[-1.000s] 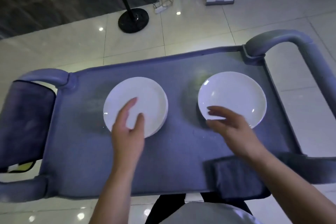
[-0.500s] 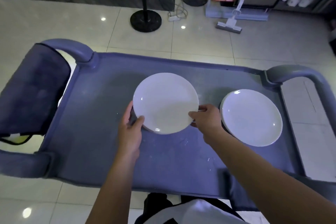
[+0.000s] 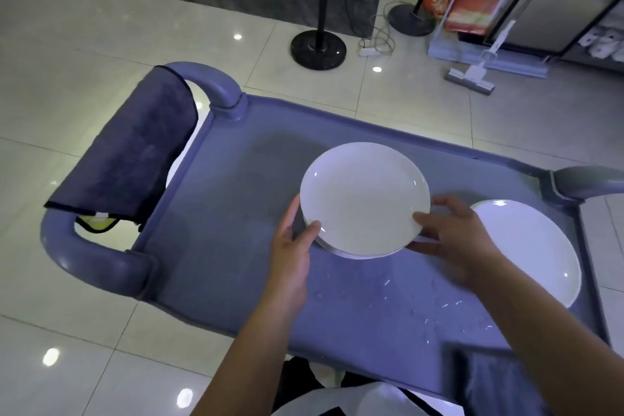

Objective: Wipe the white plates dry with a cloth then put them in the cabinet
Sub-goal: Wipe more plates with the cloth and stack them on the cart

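- The tiled floor [image 3: 84, 280] fills the scene around everything, pale and glossy with small bright light spots.
- A blue cart [image 3: 236, 246] stands on it; its flat top tray serves as the desk and has a curved handle at the left end and another at the far right.
- A dark blue cloth [image 3: 135, 159] hangs draped over the left handle, well apart from the plates.
- A second dark cloth [image 3: 496, 382] hangs over the near right edge of the cart, partly hidden by the right forearm.
- The held white plate [image 3: 364, 197] sits at the middle of the cart top, on or just above a stack of plates [image 3: 337, 248] whose rims show beneath its near edge; whether it still touches the stack cannot be told.
- Another white plate [image 3: 537, 253] lies flat on the cart to the right, partly covered by the right hand.
- The right hand [image 3: 462, 240] grips the right rim of the held plate, thumb on top and fingers curled under the edge.
- The left hand [image 3: 293, 246] grips the left near rim, thumb on the upper face and fingers along the outer edge.
- On the far floor stand a black round-based pole [image 3: 319, 44], a second black stand [image 3: 410, 20], and a floor squeegee [image 3: 472, 78].
- Small water droplets [image 3: 439, 304] glint on the cart top near the right forearm.
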The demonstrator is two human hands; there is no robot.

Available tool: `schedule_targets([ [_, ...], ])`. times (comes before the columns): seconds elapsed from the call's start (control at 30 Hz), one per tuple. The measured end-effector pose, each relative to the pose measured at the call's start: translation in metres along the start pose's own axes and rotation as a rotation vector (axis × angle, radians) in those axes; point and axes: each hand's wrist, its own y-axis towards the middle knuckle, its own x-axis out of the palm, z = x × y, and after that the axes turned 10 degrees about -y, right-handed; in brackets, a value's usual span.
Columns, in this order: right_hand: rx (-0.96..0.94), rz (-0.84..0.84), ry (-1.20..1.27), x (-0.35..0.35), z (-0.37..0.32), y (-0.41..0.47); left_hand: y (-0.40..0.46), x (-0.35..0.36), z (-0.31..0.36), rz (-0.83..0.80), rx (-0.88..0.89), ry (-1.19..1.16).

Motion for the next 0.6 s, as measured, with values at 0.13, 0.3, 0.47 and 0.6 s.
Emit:
schedule_targets([
  [0.13,-0.062,-0.035,0.004,0.013,-0.024,0.001,0.001,-0.009,0.010,-0.016,-0.008,-0.041],
  [0.3,-0.123,-0.035,-0.037,0.037,-0.052,0.003,0.002,-0.014,0.025,-0.004,-0.009,-0.092],
  [0.47,-0.226,0.003,-0.154,0.059,-0.078,-0.002,0.002,-0.013,0.036,-0.025,-0.066,-0.138],
  [0.6,-0.354,0.062,-0.339,0.074,-0.099,-0.013,-0.001,-0.019,0.036,0.014,-0.117,-0.169],
])
